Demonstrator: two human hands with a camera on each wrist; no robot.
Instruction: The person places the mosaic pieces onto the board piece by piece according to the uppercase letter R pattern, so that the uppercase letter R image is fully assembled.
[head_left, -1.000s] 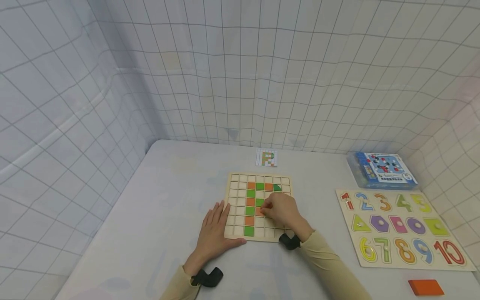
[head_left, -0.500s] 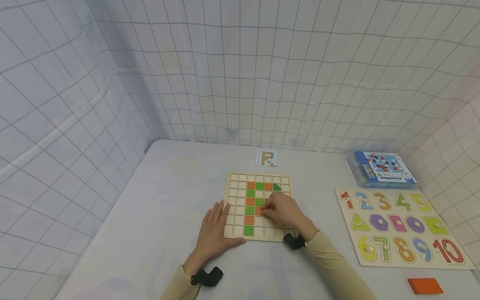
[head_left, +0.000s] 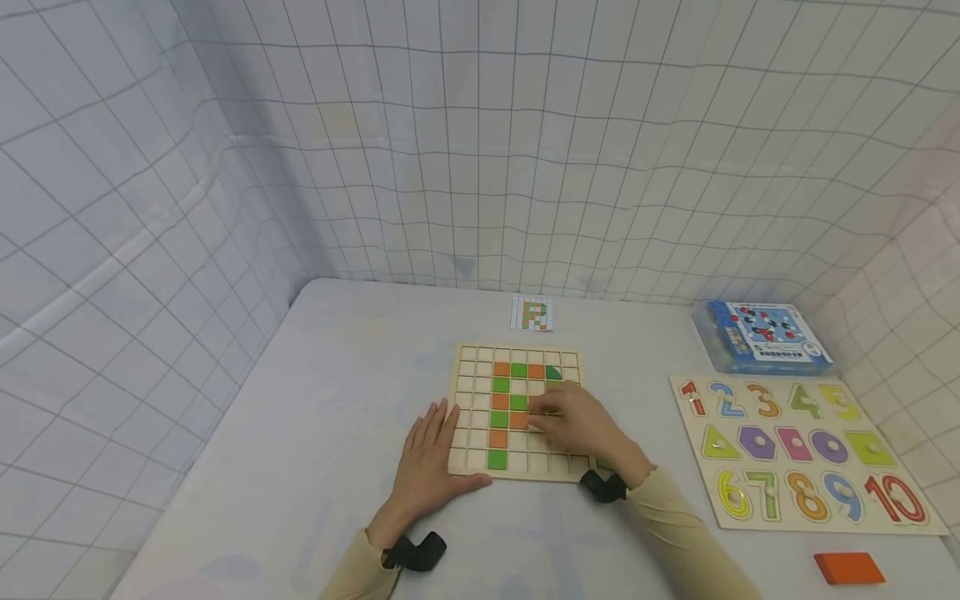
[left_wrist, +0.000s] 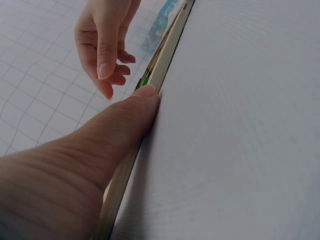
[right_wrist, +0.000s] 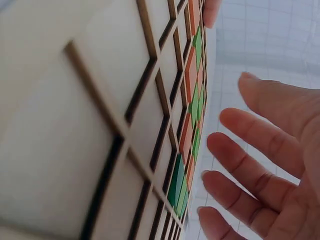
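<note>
A wooden grid board (head_left: 468, 467) lies on the table, with green and orange square tiles in some cells. One orange tile (head_left: 518, 420) sits in a cell just left of my right fingertips. At the upper right of the tile pattern is a dark green rounded tile (head_left: 552, 372). My right hand (head_left: 573, 417) hovers over the board's right half; the right wrist view shows its fingers (right_wrist: 245, 187) spread and holding nothing. My left hand (head_left: 427, 462) lies along the board's left side, fingers extended. Its thumb (left_wrist: 130, 112) presses the near edge.
A small pattern card (head_left: 531, 312) lies beyond the board. To the right are a number and shape puzzle (head_left: 810, 450), a blue boxed set (head_left: 765, 337) and an orange block (head_left: 849, 568). Something green (head_left: 602, 463) shows beside my right wrist. Grid-patterned curtains surround the table.
My right hand has let go of the orange tile, which stays in its cell, and drawn slightly to the right with fingers parting. The left hand has kept its place.
</note>
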